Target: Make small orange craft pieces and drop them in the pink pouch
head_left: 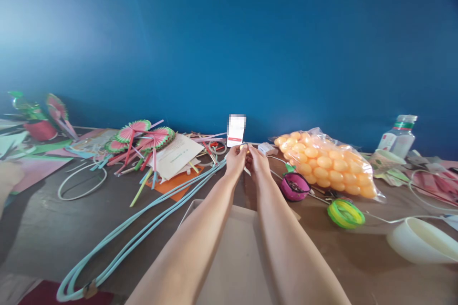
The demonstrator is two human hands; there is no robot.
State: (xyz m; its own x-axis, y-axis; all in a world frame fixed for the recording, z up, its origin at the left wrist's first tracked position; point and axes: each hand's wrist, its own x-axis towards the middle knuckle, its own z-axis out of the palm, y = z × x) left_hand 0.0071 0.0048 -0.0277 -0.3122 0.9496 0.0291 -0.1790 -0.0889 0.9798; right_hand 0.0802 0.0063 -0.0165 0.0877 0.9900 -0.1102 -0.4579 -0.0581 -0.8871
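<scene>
My left hand [235, 161] and my right hand [258, 162] are together at the far side of the table, both arms stretched forward. Their fingers are bent in and meet at the tips around something tiny and yellowish that I cannot make out. Just behind them a phone [235, 132] with a lit white screen stands upright near the blue wall. A bundle of light blue tubes [143, 219] loops from the front left up to beside my left hand; whether it touches the hand is unclear. Beneath my forearms lies a pale grey tray [234, 257].
Watermelon-patterned paper fans [153, 139], papers [179, 155] and sticks crowd the left. To the right are a bag of orange balls [325, 162], a purple pouch [294, 186], a green-yellow coil [346, 213], a white bowl [411, 243] and a bottle [397, 138]. Another person's blurred hand [9, 176] shows far left.
</scene>
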